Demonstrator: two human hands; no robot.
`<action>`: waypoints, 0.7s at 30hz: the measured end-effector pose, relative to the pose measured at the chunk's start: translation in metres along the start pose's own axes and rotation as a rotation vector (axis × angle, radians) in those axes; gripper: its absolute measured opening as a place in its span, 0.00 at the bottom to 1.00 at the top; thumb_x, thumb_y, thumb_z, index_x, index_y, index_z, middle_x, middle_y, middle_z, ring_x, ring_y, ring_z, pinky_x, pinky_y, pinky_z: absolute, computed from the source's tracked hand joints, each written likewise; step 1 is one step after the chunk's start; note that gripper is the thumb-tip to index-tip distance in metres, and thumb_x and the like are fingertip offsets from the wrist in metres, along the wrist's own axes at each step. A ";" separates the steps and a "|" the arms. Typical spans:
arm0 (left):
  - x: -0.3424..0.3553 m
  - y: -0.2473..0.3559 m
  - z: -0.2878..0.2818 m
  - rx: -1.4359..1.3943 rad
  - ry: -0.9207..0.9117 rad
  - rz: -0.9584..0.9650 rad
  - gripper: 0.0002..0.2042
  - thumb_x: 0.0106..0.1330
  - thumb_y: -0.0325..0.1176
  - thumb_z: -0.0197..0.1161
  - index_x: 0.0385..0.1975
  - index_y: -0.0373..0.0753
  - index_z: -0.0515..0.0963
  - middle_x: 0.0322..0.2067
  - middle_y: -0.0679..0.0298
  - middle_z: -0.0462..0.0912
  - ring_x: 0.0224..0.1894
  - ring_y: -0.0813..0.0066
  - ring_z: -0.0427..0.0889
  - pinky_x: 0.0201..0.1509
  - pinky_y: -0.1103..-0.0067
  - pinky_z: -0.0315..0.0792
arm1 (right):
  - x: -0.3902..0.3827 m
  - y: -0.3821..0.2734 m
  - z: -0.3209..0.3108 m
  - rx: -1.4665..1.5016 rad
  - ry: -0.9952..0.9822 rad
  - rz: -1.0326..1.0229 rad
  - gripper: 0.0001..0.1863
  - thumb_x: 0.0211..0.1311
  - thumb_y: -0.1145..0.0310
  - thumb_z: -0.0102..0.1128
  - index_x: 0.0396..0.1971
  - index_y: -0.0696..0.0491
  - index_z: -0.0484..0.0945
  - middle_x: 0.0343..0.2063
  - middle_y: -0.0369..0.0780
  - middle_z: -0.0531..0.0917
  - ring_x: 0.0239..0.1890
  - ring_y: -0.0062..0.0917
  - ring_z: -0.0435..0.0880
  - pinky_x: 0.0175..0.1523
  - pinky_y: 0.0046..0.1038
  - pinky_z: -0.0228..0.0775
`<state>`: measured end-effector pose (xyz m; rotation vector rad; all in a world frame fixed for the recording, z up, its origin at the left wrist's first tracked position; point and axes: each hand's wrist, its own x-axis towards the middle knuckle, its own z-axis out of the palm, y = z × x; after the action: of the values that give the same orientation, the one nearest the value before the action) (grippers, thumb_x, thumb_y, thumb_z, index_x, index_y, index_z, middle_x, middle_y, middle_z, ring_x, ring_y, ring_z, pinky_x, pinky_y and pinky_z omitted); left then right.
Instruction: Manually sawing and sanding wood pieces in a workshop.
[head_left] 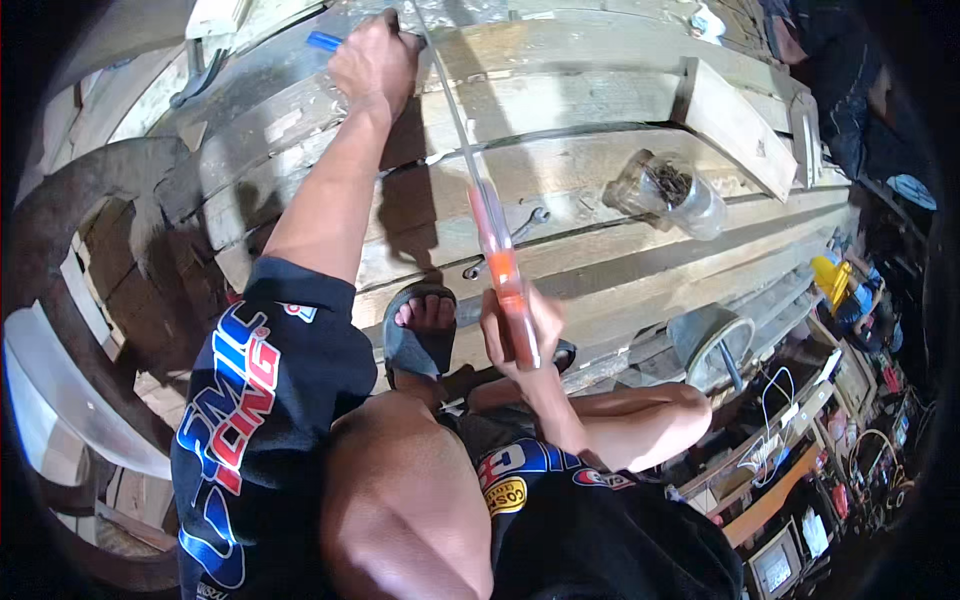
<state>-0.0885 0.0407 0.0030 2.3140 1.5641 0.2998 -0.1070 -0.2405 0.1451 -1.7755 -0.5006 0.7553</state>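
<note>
Plank floor: pale, rough wooden boards lie across most of the view, worn and stained in some places.
Far left: dark curved piece, thick and rounded, rests beside the boards; its material I cannot tell.
Left hand: a fist, its fingers curled around a blue stick-like object, of which one end sticks out to the left.
Long-bladed tool: its reddish-orange handle is in the middle of the view, and its narrow metal blade runs forward and slightly to the left. This long axis passes just at the right of the left fist; whether they touch, I cannot tell. At the handle the right hand is nearer, at the far blade the left.
Right hand: blurred, with fingers wrapped around the rear part of the handle.
Under the handle: a metal spanner lies on the boards.
Farther right: clear plastic container with brown bits inside, near a pale board.
</note>
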 end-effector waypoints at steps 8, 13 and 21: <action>0.001 -0.007 0.002 -0.033 0.009 -0.076 0.11 0.56 0.33 0.52 0.32 0.37 0.79 0.22 0.43 0.78 0.29 0.42 0.79 0.32 0.54 0.70 | 0.015 -0.005 -0.009 -0.274 -0.086 -0.219 0.03 0.50 0.79 0.58 0.26 0.60 0.77 0.15 0.41 0.75 0.13 0.28 0.75 0.22 0.24 0.66; 0.005 -0.023 0.014 0.053 0.067 0.296 0.14 0.54 0.36 0.57 0.41 0.47 0.79 0.37 0.54 0.82 0.35 0.50 0.81 0.38 0.59 0.75 | 0.018 -0.007 -0.011 -0.264 -0.041 -0.290 0.02 0.55 0.77 0.58 0.28 0.58 0.77 0.17 0.41 0.76 0.16 0.24 0.75 0.23 0.25 0.65; -0.001 -0.009 0.000 -0.068 0.054 0.185 0.07 0.52 0.31 0.55 0.27 0.37 0.77 0.21 0.44 0.77 0.27 0.43 0.78 0.31 0.54 0.70 | 0.009 -0.008 0.000 -0.187 -0.035 -0.160 0.05 0.50 0.78 0.59 0.29 0.60 0.77 0.19 0.41 0.78 0.20 0.26 0.80 0.29 0.24 0.71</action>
<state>-0.0969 0.0428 -0.0001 2.4191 1.3437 0.4572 -0.1001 -0.2318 0.1505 -1.8702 -0.7485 0.6455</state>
